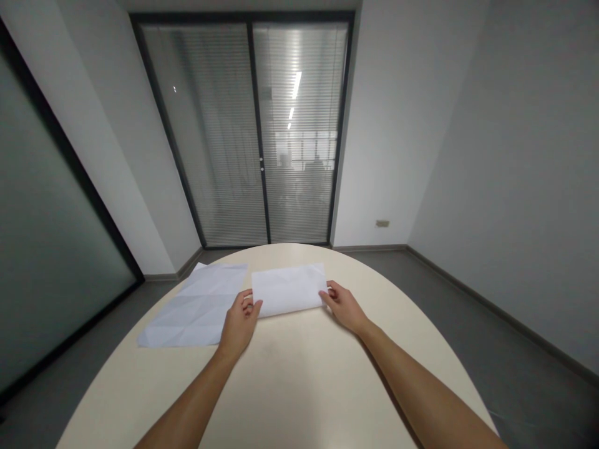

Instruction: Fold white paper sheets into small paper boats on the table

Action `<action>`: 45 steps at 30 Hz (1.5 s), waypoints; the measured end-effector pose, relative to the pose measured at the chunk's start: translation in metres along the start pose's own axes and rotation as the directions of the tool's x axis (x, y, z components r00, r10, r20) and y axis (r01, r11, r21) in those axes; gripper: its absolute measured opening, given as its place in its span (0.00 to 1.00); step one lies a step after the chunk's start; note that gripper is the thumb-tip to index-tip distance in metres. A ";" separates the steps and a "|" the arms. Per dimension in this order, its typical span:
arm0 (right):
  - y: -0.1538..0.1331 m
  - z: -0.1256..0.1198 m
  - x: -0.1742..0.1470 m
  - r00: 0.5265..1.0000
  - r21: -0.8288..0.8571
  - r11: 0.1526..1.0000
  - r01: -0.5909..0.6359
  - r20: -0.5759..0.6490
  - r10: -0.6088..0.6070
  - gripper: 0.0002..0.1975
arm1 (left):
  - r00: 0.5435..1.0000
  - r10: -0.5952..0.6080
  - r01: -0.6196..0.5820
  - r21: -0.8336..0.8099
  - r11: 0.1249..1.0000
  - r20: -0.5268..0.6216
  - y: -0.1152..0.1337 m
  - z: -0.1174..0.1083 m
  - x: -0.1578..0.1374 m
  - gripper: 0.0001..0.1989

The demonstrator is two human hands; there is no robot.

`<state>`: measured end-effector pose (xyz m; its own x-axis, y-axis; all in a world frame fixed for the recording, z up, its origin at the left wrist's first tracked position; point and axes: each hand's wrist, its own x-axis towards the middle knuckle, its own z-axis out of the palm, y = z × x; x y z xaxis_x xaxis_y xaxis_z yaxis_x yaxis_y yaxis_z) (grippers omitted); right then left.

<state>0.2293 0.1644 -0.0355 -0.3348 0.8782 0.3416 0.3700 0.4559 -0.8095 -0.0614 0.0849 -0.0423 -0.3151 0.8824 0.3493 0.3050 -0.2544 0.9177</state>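
My left hand and right hand each pinch a short edge of the small paper, between them over the table, long axis left-right, right end slightly farther, neither hand nearer.

A white rectangular paper sits between left hand and right hand, seemingly on the cream rounded table; creased white paper sheet to its left; black-framed glass panels behind.
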 end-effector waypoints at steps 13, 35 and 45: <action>0.002 0.000 0.002 1.000 -0.142 0.990 -0.020 -0.019 0.017 0.20 | 1.000 0.011 -0.015 0.184 0.983 0.023 -0.010 0.001 0.002 0.28; -0.010 -0.005 -0.002 0.996 -0.330 0.943 0.044 0.090 -0.015 0.30 | 0.878 0.188 -0.443 0.601 0.665 0.439 0.006 0.001 -0.018 0.25; -0.028 -0.010 -0.002 0.994 -0.513 0.852 0.109 0.050 -0.097 0.19 | 0.806 0.134 -0.514 0.572 0.639 0.576 0.024 -0.002 -0.023 0.22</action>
<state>0.2278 0.1515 -0.0084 -0.4117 0.8215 0.3945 0.7231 0.5579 -0.4073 -0.0484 0.0582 -0.0276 0.3043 0.9054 0.2960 0.8708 -0.3903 0.2988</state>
